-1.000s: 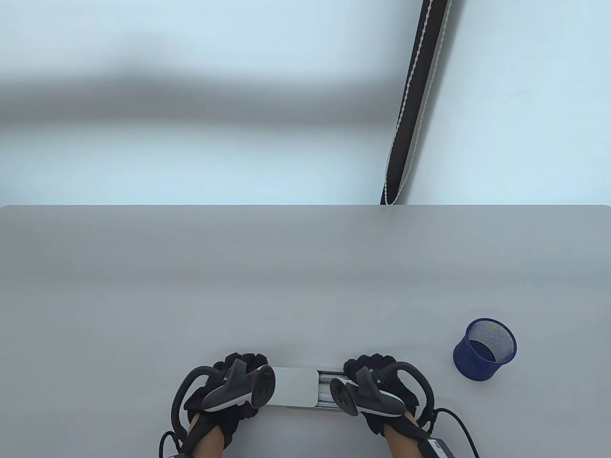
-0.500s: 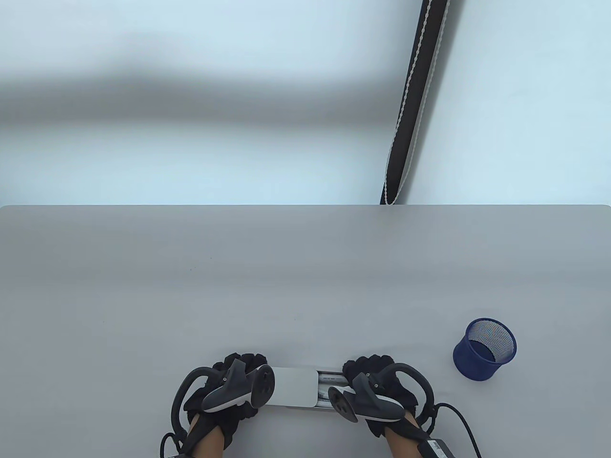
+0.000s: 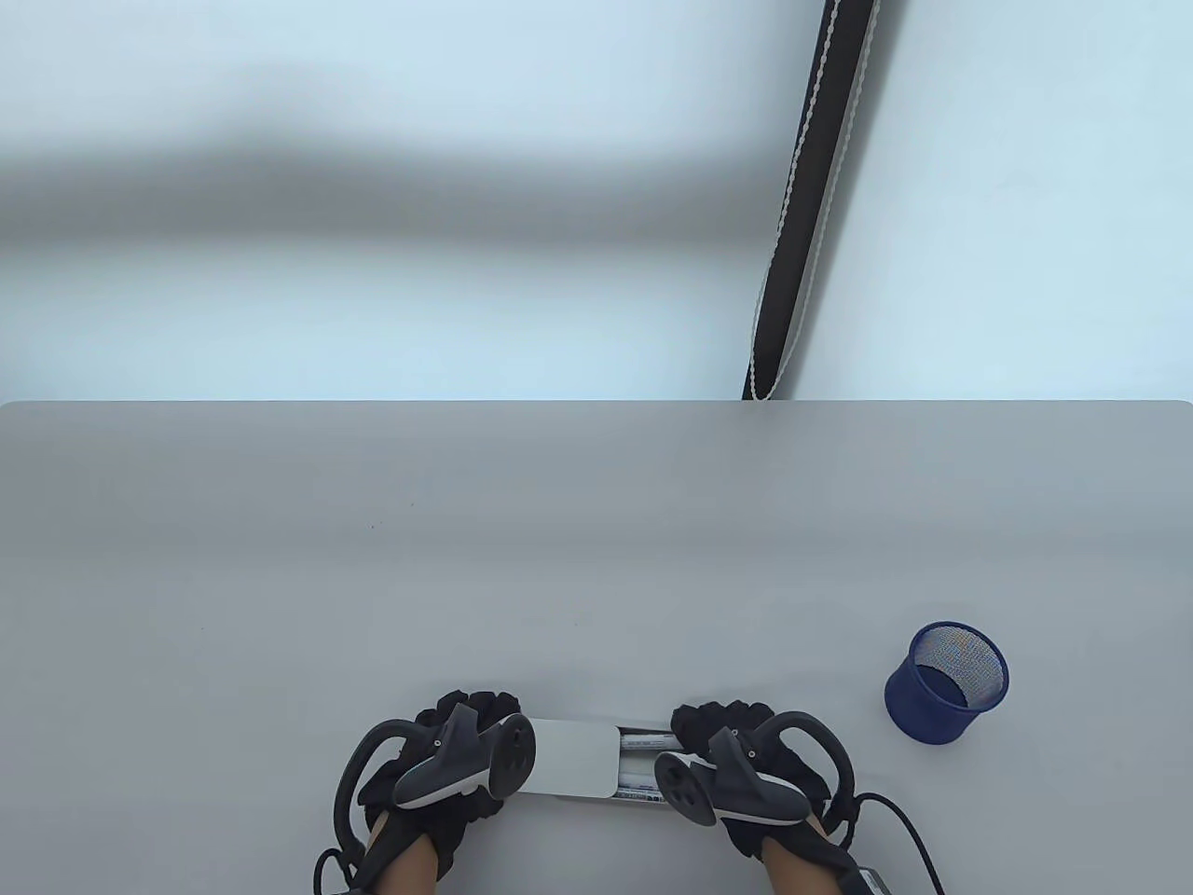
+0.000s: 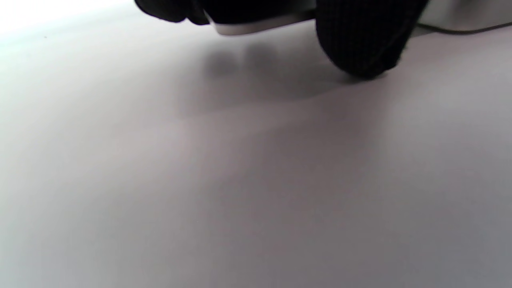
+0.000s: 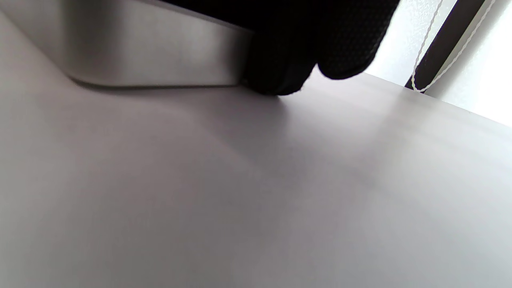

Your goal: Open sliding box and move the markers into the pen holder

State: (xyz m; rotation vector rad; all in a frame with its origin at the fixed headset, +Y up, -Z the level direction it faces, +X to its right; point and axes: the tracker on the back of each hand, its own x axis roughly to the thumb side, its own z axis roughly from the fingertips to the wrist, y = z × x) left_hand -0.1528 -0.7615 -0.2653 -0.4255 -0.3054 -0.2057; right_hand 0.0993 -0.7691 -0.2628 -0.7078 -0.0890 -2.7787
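A flat silver sliding box (image 3: 573,757) lies near the table's front edge, its lid pushed partway left. White markers (image 3: 643,769) show in the uncovered right part. My left hand (image 3: 447,760) grips the lid end of the box; in the left wrist view its gloved fingers (image 4: 360,44) curl round the lid's pale edge (image 4: 256,27). My right hand (image 3: 736,760) grips the box's right end; in the right wrist view its fingers (image 5: 288,60) wrap the silver box wall (image 5: 152,60). A blue mesh pen holder (image 3: 947,682) stands to the right, with no marker seen in it.
The grey table (image 3: 596,559) stretches far behind the box. A black cable (image 3: 904,830) trails from my right wrist at the bottom edge. A dark window frame with a white bead cord (image 3: 802,205) hangs beyond the table's far edge.
The opening between lid and right end has widened a little, and more of the markers shows. My right hand has shifted slightly right and toward me. The left hand stays put.
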